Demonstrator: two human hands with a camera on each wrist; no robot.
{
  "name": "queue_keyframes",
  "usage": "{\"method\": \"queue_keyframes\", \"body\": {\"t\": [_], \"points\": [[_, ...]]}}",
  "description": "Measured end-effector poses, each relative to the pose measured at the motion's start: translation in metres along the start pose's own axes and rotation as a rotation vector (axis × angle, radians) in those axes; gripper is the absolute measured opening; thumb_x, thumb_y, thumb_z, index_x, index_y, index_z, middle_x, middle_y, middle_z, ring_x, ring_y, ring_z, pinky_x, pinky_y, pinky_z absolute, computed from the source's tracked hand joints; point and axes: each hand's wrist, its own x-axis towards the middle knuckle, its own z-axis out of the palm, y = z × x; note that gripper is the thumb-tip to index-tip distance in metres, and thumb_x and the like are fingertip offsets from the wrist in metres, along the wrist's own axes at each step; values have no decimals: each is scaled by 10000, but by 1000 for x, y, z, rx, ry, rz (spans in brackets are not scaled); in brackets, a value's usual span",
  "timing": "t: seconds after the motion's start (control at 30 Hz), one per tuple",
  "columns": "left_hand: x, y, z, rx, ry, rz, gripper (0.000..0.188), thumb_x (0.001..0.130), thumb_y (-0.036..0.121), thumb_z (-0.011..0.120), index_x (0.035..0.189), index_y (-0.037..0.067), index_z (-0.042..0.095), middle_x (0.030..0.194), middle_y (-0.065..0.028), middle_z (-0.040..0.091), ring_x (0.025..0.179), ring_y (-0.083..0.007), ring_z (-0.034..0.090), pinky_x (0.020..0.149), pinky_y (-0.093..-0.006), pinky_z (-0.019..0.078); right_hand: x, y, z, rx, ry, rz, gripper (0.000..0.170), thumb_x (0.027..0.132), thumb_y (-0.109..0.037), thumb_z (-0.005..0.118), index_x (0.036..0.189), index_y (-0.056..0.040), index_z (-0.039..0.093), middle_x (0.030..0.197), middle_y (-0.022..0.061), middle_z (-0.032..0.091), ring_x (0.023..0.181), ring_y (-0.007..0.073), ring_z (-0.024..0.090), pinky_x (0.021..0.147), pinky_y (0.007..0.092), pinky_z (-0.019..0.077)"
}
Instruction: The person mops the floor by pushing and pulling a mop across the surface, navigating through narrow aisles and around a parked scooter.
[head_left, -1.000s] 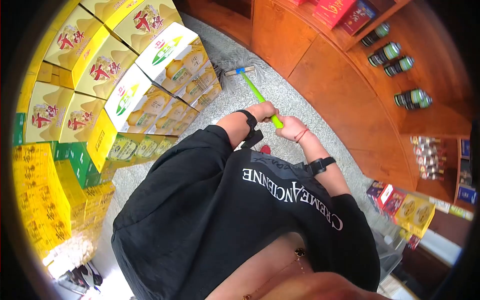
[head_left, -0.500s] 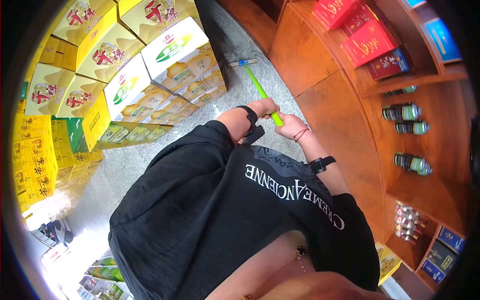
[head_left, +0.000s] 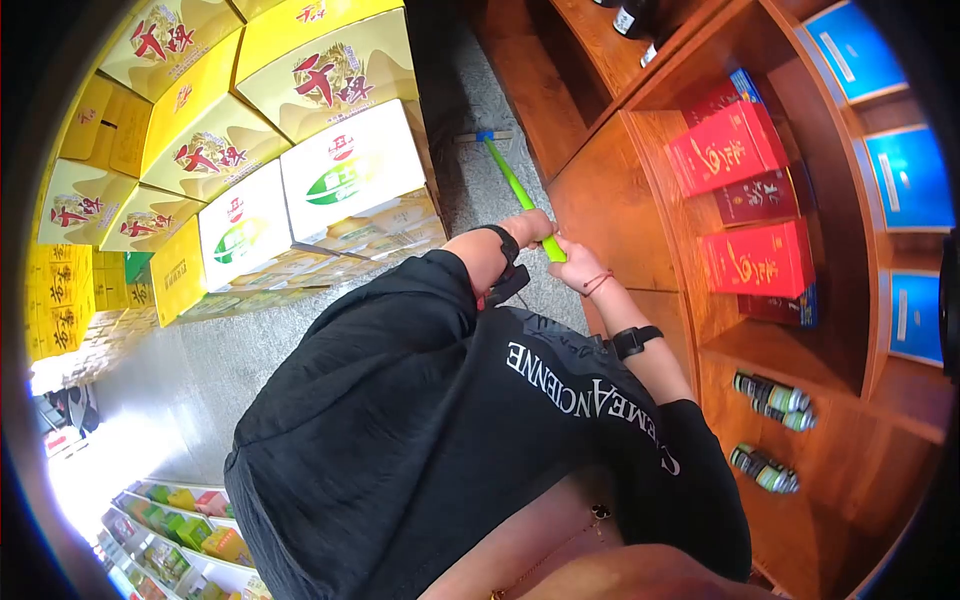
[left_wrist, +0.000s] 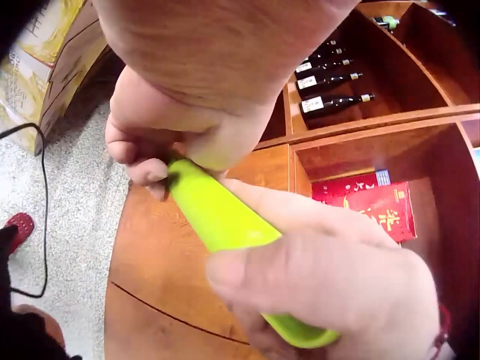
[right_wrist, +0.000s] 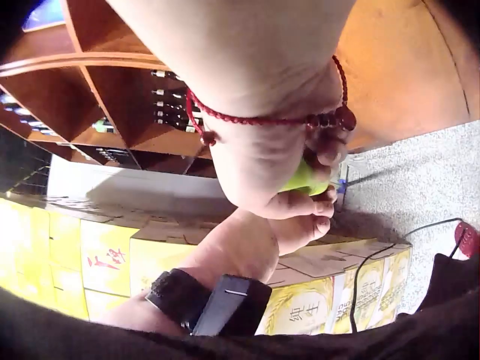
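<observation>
A bright green pole (head_left: 512, 182) runs from both hands to a flat mop head with a blue joint (head_left: 485, 136), which lies on the grey floor in the head view. My left hand (head_left: 528, 228) curls round the pole just above my right hand (head_left: 582, 268), which grips its thick end. In the left wrist view the left hand (left_wrist: 195, 112) wraps the green handle (left_wrist: 217, 214), and the right hand (left_wrist: 330, 277) holds its end with the thumb along it. The right wrist view shows the right hand (right_wrist: 262, 165) closed round the handle (right_wrist: 304, 180), partly hiding it.
Stacked yellow and white cartons (head_left: 350, 170) stand left of the mop. A wooden shelf unit (head_left: 620, 190) with red boxes (head_left: 730, 150), blue boxes (head_left: 905, 175) and cans (head_left: 765, 468) rises on the right. A black cable (left_wrist: 45, 217) hangs near a red shoe (left_wrist: 19, 229).
The head view has turned, bringing more shelving and red and blue boxes into sight. Both hands keep their grip on the pole, and the mop head now lies between the cartons and the wooden cabinet.
</observation>
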Motion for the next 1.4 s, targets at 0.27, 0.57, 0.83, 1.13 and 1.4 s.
{"method": "queue_keyframes", "body": {"t": [0.27, 0.57, 0.83, 1.13, 1.4], "points": [[74, -16, -32, -332, 265, -15, 315, 808, 296, 489, 730, 10, 595, 577, -101, 541, 413, -189, 488, 379, -343, 363, 87, -10, -35, -96, -34, -146, 379, 647, -232, 552, 974, -41, 524, 753, 188, 580, 723, 311, 570, 634, 375, 438], [12, 18, -70, -835, 319, 18, 343, 830, 284, 431, 1009, 3, 515, 787, -128, 588, 532, -176, 539, 366, -270, 345, 197, -13, -73, -65, -176, -75, 255, 691, -224, 538, 858, -32, 533, 624, 89, 556, 487, 186, 538, 445, 313, 436], [-48, 3, -33, -771, 417, -68, 410, 824, 310, 462, 1107, 13, 450, 844, -135, 589, 551, -158, 546, 361, -237, 322, 221, -6, -62, -65, -281, 82, 323, 694, -225, 571, 961, -75, 466, 618, 74, 492, 465, 174, 493, 373, 315, 375], [-97, -40, 32, -646, 288, -164, 435, 823, 442, 440, 893, 33, 571, 792, -115, 575, 527, -152, 541, 395, -272, 317, 67, 19, 58, -51, -397, -77, 431, 634, -324, 681, 890, -33, 493, 642, 55, 546, 453, 148, 514, 392, 276, 418], [-186, -117, 140, -790, 125, -204, 423, 839, 433, 437, 768, 33, 552, 640, -71, 539, 449, -160, 480, 371, -273, 330, -88, -3, 101, 190, -838, -101, 452, 664, -275, 695, 965, -8, 487, 742, 69, 570, 512, 127, 567, 419, 232, 460]]}}
